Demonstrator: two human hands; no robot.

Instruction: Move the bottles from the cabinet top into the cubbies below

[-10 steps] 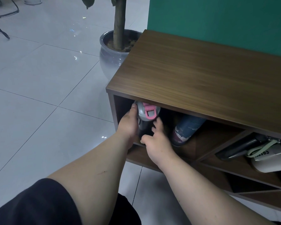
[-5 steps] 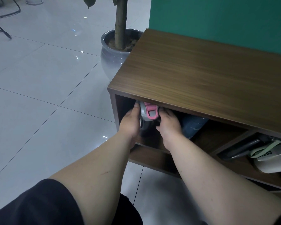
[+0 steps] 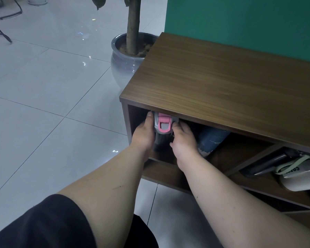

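A dark bottle with a grey and pink lid [image 3: 163, 124] stands upright in the leftmost cubby of the wooden cabinet [image 3: 222, 83]. My left hand [image 3: 143, 133] grips its left side and my right hand [image 3: 183, 140] grips its right side. A blue patterned bottle [image 3: 211, 140] lies tilted in the same cubby, to the right of my right hand. In the cubby further right lie a black bottle [image 3: 265, 165] and a white bottle with a green strap [image 3: 301, 178]. The cabinet top carries no bottles.
A grey plant pot [image 3: 127, 65] with a tree trunk stands on the tiled floor against the cabinet's left end. A green wall [image 3: 240, 20] rises behind the cabinet. Lower cubbies [image 3: 276, 204] sit beneath the right one.
My right hand has risen from the bottle's base to its right side near the lid. The bottle now stands straighter in the cubby. My left hand kept its hold.
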